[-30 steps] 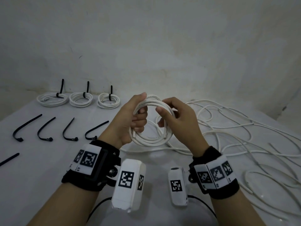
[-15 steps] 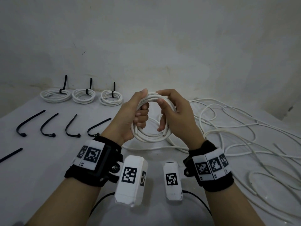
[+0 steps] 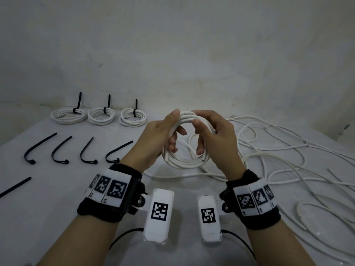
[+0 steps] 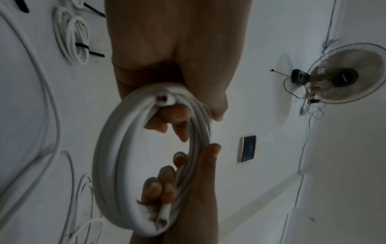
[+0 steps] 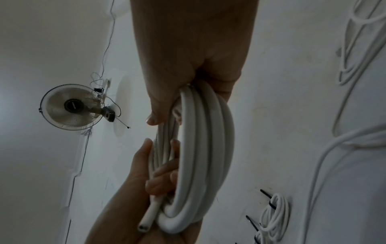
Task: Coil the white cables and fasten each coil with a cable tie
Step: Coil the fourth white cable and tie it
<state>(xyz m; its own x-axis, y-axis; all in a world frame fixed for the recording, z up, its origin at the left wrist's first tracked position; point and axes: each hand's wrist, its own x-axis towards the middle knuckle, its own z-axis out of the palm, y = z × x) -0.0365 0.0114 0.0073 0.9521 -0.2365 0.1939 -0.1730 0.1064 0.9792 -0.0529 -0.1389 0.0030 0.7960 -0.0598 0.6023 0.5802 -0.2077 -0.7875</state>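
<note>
Since a second ago the coil (image 3: 186,143) has been turned a little in the grip and the right hand (image 3: 217,143) has slid up its right side, thumb now on the top arc close to the left thumb; the head view has also dipped, so the whole scene sits lower.

The coil is held upright in the air over the middle of the table (image 3: 48,198), both hands closed on it. The left hand (image 3: 155,141) wraps its left side, fingers curled through the hole and thumb pressed on top. The right-hand fingers (image 4: 165,184) are curled through from the other side and pin one cut end of the cable (image 4: 162,221) against the loops; the other cut end (image 4: 162,99) sits at the left palm.

The risk, as I judge it, is spring-back. One hand must let go to fetch a loose cable tie (image 3: 117,153) from the row toward the table's left edge, and stiff loops with two free ends may fan open or drop an end if the remaining grip is slack. A trailing loop could also snag the uncoiled cables (image 3: 278,150) spread toward the right edge. Three tied coils (image 3: 100,116) lie along the far edge.
</note>
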